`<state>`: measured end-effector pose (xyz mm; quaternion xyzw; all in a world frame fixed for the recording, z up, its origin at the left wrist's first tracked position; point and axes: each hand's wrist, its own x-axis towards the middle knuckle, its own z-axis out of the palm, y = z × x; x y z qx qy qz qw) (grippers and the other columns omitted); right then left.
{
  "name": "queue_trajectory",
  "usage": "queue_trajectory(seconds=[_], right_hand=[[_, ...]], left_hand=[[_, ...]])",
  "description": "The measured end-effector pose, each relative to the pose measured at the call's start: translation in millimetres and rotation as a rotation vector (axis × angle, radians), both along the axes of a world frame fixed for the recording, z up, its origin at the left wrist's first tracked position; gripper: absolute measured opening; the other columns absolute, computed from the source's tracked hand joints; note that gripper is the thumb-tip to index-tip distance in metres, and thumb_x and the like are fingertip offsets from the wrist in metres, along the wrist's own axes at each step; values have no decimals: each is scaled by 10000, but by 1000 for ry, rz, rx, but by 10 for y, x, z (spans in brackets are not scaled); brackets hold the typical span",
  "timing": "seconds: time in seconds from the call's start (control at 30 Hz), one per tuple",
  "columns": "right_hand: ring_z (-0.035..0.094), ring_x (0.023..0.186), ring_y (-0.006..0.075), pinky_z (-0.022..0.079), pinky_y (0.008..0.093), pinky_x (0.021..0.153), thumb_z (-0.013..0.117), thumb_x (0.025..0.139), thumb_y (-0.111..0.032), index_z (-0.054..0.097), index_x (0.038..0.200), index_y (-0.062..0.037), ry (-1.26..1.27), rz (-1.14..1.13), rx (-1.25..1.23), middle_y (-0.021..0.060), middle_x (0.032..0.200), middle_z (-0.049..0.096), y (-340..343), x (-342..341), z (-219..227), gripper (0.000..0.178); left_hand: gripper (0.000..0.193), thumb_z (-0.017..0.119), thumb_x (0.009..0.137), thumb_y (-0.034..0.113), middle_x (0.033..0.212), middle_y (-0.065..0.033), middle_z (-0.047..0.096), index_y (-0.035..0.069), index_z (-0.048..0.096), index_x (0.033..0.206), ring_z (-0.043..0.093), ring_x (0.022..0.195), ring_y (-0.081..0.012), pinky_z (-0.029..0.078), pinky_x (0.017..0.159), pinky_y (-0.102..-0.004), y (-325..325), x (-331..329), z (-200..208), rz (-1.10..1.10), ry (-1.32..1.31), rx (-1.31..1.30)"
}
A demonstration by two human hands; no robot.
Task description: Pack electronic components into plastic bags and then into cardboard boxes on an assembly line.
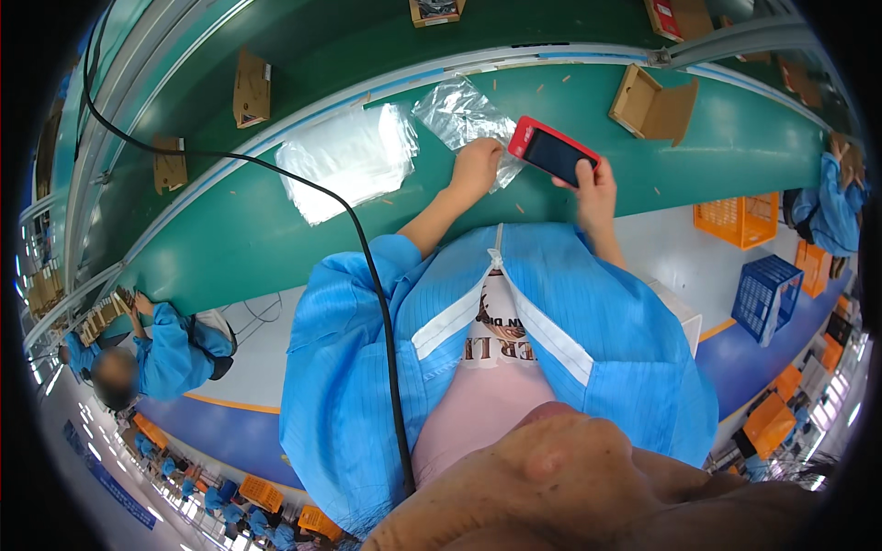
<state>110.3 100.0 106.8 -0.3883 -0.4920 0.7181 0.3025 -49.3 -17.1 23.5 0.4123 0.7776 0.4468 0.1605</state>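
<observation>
Red-cased rectangular phone [553, 150] is clamped by its lower end in the right hand [595, 184], above the green conveyor belt [735, 138]. Left hand [476, 168] presses flat on a clear plastic bag [457, 112]. Risk: the end-only grip could let the phone slip; the slick bag may slide.

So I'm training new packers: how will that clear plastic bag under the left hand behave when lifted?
The clear bag looks thin and crinkled, so it will probably flop and sag. It likely weighs almost nothing and could slide on the smooth green belt. The left hand pinning it probably helps.
</observation>
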Motion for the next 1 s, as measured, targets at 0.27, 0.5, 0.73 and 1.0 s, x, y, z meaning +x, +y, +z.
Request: queue_trajectory(seconds=[0.27,0.5,0.73,1.0], right_hand=[[571,735,315,478,346,662,691,792,-189,580,925,-50,-455,291,1170,127,865,568,-269,308,-472,222],[618,684,238,496,328,595,643,860,-226,568,889,-32,-779,537,940,84,812,602,-315,61,-163,210],[639,643,152,540,267,555,599,914,-214,475,1062,35,-76,335,-211,123,884,613,-377,-208,-210,316],[621,775,155,512,260,672,603,840,-16,231,1423,38,-236,364,269,114,988,594,-199,-662,-674,694]], left_hand=[[113,576,859,118,741,-134,642,28,633,898,622,646,-252,472,596,-337,66,-209,10,33,-309,-125],[158,605,705,100,765,-49,545,116,596,862,575,731,-244,497,583,-360,38,-134,509,-148,573,49],[155,586,696,104,745,-43,540,103,589,851,573,693,-230,486,544,-345,69,-109,773,-184,611,138],[184,594,692,60,792,-67,569,88,590,873,587,744,-260,503,599,-369,85,-3,887,-247,470,131]])
